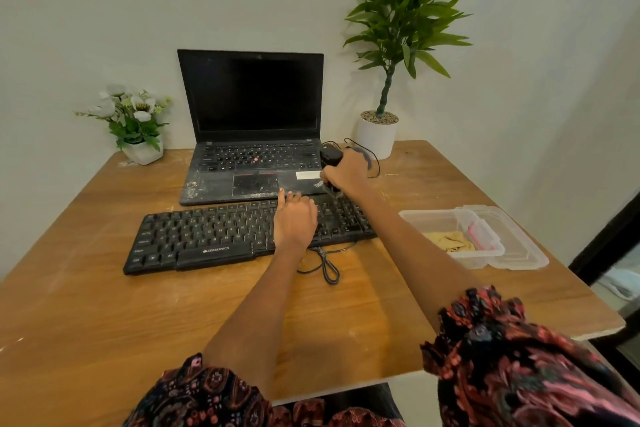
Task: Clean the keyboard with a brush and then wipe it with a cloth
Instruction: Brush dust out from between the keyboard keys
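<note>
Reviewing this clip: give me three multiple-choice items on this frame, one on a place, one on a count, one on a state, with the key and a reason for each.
1. Where is the yellow cloth?
A. On the keyboard
B. In the clear plastic container
C. Under the laptop

2. How many potted plants stand on the table?
A. One
B. Two
C. Four

3. What is the right hand doing?
A. Gripping the brush
B. Lying flat on the table
C. Holding the cloth

Key: 1 B, the cloth lies inside the clear plastic container at the right of the table. 2 B, a white-flowered pot left of the laptop and a tall leafy plant to its right. 3 A, its fingers curl round the brush at the far right end of the keyboard, while the left hand rests on the keys.
</note>
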